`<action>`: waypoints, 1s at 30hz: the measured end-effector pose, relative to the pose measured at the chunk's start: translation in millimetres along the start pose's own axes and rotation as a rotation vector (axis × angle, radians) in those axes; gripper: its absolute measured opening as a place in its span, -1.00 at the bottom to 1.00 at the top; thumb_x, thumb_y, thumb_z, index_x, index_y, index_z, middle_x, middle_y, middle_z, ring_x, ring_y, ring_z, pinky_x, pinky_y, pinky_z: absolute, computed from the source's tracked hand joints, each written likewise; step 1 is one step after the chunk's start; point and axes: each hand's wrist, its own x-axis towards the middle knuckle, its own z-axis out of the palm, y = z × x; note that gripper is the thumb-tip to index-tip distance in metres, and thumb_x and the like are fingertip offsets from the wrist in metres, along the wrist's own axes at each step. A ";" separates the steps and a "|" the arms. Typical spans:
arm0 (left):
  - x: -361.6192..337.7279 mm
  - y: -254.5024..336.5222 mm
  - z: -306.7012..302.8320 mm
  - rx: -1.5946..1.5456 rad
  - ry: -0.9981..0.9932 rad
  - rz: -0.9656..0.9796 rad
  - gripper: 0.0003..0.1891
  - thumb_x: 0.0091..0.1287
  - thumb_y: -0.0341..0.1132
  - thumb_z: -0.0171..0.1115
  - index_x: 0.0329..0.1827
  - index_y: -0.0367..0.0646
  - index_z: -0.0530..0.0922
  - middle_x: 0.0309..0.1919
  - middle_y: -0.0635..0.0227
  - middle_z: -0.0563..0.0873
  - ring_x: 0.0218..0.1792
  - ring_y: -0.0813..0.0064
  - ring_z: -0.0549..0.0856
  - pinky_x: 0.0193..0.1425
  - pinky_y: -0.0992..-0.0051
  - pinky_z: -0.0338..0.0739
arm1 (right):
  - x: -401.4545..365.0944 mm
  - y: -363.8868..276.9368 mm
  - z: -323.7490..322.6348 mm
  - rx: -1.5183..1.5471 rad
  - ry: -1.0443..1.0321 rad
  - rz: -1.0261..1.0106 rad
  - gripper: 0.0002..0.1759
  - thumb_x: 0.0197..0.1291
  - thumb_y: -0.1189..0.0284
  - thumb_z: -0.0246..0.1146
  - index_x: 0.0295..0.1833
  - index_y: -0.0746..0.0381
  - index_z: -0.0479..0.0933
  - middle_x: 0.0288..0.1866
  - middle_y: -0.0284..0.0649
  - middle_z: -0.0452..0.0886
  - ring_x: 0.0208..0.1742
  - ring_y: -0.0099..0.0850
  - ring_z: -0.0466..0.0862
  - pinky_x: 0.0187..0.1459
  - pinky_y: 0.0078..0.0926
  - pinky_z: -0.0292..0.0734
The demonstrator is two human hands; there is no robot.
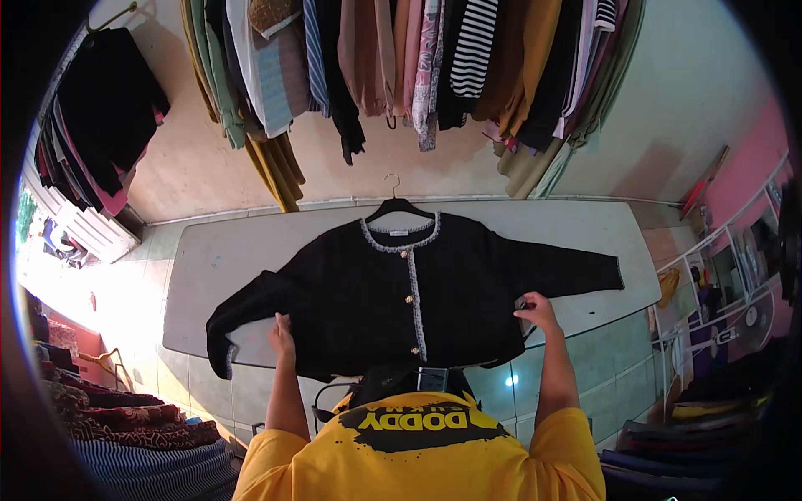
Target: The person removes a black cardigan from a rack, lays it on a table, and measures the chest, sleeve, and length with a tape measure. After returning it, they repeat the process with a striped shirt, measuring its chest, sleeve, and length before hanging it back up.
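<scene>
A black cardigan (355, 292) with light braided trim and gold buttons lies spread on a pale table (200, 275). The black hanger (399, 204) sits in its neck, its metal hook pointing to the wall. One sleeve stretches out to the right; the left one is bent down over the table's front edge. My left hand (282, 336) is at the cardigan's left side edge, its fingers close together; whether cloth is between them is hidden. On the right side edge, my right hand (537, 312) is closed in a pinch at the cardigan's side.
Many garments (368, 58) hang along the wall behind the table. More clothes (109, 108) hang at the upper left. Folded piles (159, 455) stand at the lower left and lower right (677, 442). A white rack and a fan (752, 317) are at the right.
</scene>
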 end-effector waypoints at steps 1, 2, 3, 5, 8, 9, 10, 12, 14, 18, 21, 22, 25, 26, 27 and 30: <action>-1.6 2.2 -4.5 0.185 -0.104 0.031 -0.49 0.31 0.01 -0.03 -0.22 -0.37 0.58 -0.30 0.20 0.67 -0.23 0.40 0.64 -0.09 0.48 0.48 | -7.2 1.3 0.3 0.003 0.009 -0.006 -0.42 -0.36 0.44 0.49 -0.08 0.25 0.49 -0.27 -0.26 0.58 -0.26 -0.48 0.56 -0.18 -0.51 0.48; -5.1 6.4 -8.6 0.370 -0.206 0.062 -0.58 0.29 -0.06 0.06 -0.23 -0.35 0.57 -0.33 0.26 0.67 -0.29 0.42 0.63 -0.16 0.48 0.49 | -16.1 4.3 1.8 0.034 0.113 -0.033 -0.40 -0.35 0.44 0.49 -0.06 0.24 0.47 -0.30 -0.27 0.57 -0.28 -0.49 0.54 -0.19 -0.53 0.47; -11.4 6.7 -11.1 0.365 -0.206 0.072 -0.58 0.29 -0.06 0.06 -0.23 -0.35 0.57 -0.33 0.26 0.67 -0.29 0.42 0.63 -0.16 0.48 0.49 | -25.6 8.9 4.2 0.067 0.218 -0.059 -0.38 -0.34 0.44 0.48 -0.03 0.24 0.46 -0.33 -0.29 0.55 -0.30 -0.50 0.52 -0.20 -0.54 0.45; -26.3 9.5 -10.9 0.426 -0.178 0.408 -0.78 0.18 -0.29 0.20 -0.26 -0.29 0.53 -0.47 0.36 0.61 -0.43 0.45 0.55 -0.31 0.45 0.41 | -52.7 18.8 4.8 0.162 0.248 -0.058 -0.43 -0.31 0.45 0.47 -0.07 0.24 0.45 -0.39 -0.30 0.51 -0.36 -0.52 0.50 -0.27 -0.56 0.45; -34.3 37.9 -6.9 0.506 0.028 0.409 -0.83 0.12 -0.42 0.20 -0.25 -0.26 0.48 -0.57 0.35 0.52 -0.51 0.40 0.47 -0.35 0.41 0.35 | -101.1 35.0 15.9 0.245 0.455 -0.108 -0.28 -0.26 0.51 0.44 0.10 0.20 0.28 -0.43 -0.32 0.47 -0.40 -0.55 0.46 -0.35 -0.60 0.39; -31.1 49.9 -1.2 0.503 0.027 0.418 -0.83 0.12 -0.42 0.20 -0.25 -0.26 0.48 -0.57 0.35 0.52 -0.51 0.40 0.47 -0.35 0.41 0.35 | -114.4 40.6 24.9 0.361 0.554 -0.095 -0.22 -0.25 0.53 0.43 0.17 0.19 0.21 -0.45 -0.32 0.47 -0.42 -0.55 0.46 -0.38 -0.60 0.38; -24.3 65.5 7.9 0.492 0.101 0.571 -0.86 0.13 -0.43 0.17 -0.26 -0.24 0.47 -0.55 0.32 0.51 -0.48 0.36 0.47 -0.31 0.40 0.36 | -125.1 53.0 34.6 0.366 0.561 -0.096 -0.22 -0.25 0.53 0.43 0.17 0.19 0.21 -0.45 -0.32 0.47 -0.42 -0.55 0.46 -0.38 -0.60 0.38; -5.0 93.4 36.6 0.423 0.137 0.788 -0.89 0.16 -0.44 0.12 -0.26 -0.24 0.47 -0.43 0.25 0.51 -0.38 0.31 0.48 -0.21 0.39 0.38 | -134.7 78.2 48.8 0.446 0.681 0.178 -0.04 -0.23 0.60 0.40 0.30 0.13 0.01 -0.47 -0.31 0.46 -0.47 -0.54 0.46 -0.44 -0.62 0.37; 17.5 111.6 77.6 0.432 0.028 0.773 -0.87 0.18 -0.42 0.11 -0.24 -0.24 0.47 -0.37 0.20 0.54 -0.27 0.24 0.52 -0.14 0.36 0.40 | -143.3 57.5 53.8 0.559 0.574 0.288 0.02 -0.22 0.61 0.38 0.35 0.10 -0.08 -0.47 -0.30 0.46 -0.48 -0.54 0.46 -0.46 -0.61 0.37; 60.9 111.5 159.0 0.656 -0.217 0.902 -0.72 0.19 -0.37 0.11 -0.05 -0.22 0.40 -0.12 0.16 0.54 -0.01 0.20 0.49 0.10 0.33 0.36 | -137.9 46.4 84.5 0.755 0.341 0.438 0.21 -0.16 0.59 0.34 0.41 0.01 -0.43 -0.49 -0.28 0.48 -0.55 -0.54 0.44 -0.55 -0.60 0.35; 78.0 109.2 198.0 0.922 -0.380 0.839 -0.58 0.17 -0.26 0.13 0.08 -0.20 0.35 -0.03 0.12 0.52 0.09 0.20 0.45 0.18 0.33 0.32 | -141.1 37.3 92.1 0.875 0.230 0.461 -0.44 -0.01 0.50 0.27 0.16 0.23 0.27 -0.59 -0.36 0.47 -0.61 -0.61 0.41 -0.58 -0.63 0.30; 81.9 108.3 206.6 1.082 -0.512 0.691 -0.49 0.16 -0.19 0.16 0.15 -0.19 0.32 0.00 0.10 0.51 0.13 0.20 0.43 0.20 0.31 0.32 | -144.9 47.7 92.5 0.859 0.211 0.495 -0.66 0.01 0.47 0.28 -0.07 0.22 0.38 -0.59 -0.39 0.47 -0.61 -0.61 0.42 -0.58 -0.64 0.30; 85.3 137.5 216.1 1.182 -0.771 0.337 -0.42 0.08 -0.13 0.23 0.17 -0.13 0.35 0.00 0.04 0.53 0.09 0.08 0.47 0.17 0.28 0.35 | -157.2 50.8 75.1 0.786 0.224 0.559 -0.86 0.03 0.38 0.30 -0.37 0.19 0.50 -0.58 -0.42 0.48 -0.59 -0.62 0.44 -0.59 -0.66 0.30; 95.1 126.7 218.1 1.179 -0.780 0.337 -0.42 0.08 -0.13 0.23 0.17 -0.13 0.35 0.00 0.04 0.53 0.09 0.08 0.47 0.17 0.28 0.35 | -160.7 48.5 66.6 0.728 0.245 0.586 -0.82 0.03 0.32 0.31 -0.43 0.18 0.52 -0.57 -0.43 0.49 -0.59 -0.62 0.45 -0.59 -0.67 0.29; 108.2 112.7 216.9 1.136 -0.870 0.302 -0.39 0.04 -0.12 0.26 0.16 -0.16 0.36 -0.04 0.04 0.56 0.05 0.10 0.51 0.14 0.29 0.38 | -158.9 54.5 56.0 0.613 0.284 0.586 -0.77 -0.01 0.27 0.34 -0.40 0.19 0.52 -0.55 -0.42 0.50 -0.57 -0.63 0.46 -0.58 -0.68 0.30; 113.4 99.4 199.7 0.939 -1.090 -0.019 -0.39 0.01 -0.14 0.29 0.11 -0.24 0.40 -0.06 0.05 0.58 0.00 0.14 0.55 0.11 0.31 0.41 | -128.3 69.9 15.9 0.337 0.511 0.534 -0.75 -0.03 0.31 0.33 -0.50 0.28 0.53 -0.63 -0.40 0.46 -0.59 -0.57 0.42 -0.56 -0.52 0.30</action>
